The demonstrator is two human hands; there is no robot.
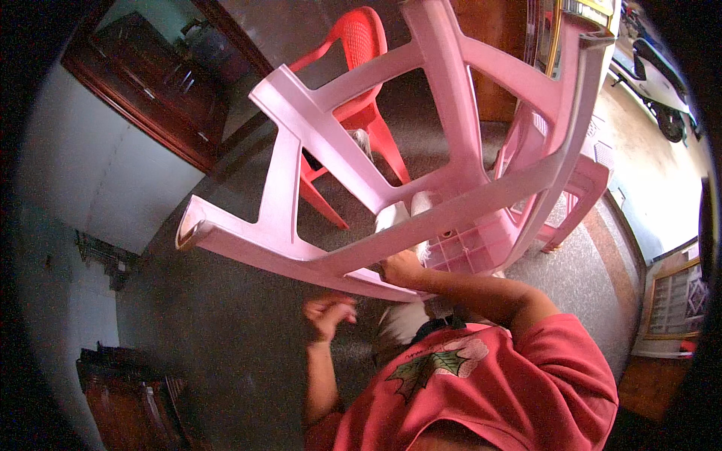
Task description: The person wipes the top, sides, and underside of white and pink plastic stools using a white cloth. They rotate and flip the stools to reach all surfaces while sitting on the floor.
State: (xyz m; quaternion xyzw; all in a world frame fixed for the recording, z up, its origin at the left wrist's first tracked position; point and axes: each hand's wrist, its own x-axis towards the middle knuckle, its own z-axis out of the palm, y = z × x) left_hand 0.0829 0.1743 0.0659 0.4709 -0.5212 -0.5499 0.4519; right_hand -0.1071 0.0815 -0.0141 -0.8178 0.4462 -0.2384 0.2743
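A pink plastic stool (428,113) lies tipped before me, its legs and cross rails towards me and the ribbed underside of its seat showing. My right hand (401,268) reaches in among the legs, beside the lower rail, shut on a white cloth (421,246) with a frayed edge. The rail hides part of the hand and cloth. My left hand (330,315) is in the air below the stool's near edge, blurred, fingers loosely bent and holding nothing.
Behind the stool stands a red plastic armchair (361,110). Another pink plastic stool (589,175) is at the right. Dark wooden furniture (130,400) stands at lower left, and a framed glass panel (186,73) at upper left. A motor scooter (657,84) is outside, upper right.
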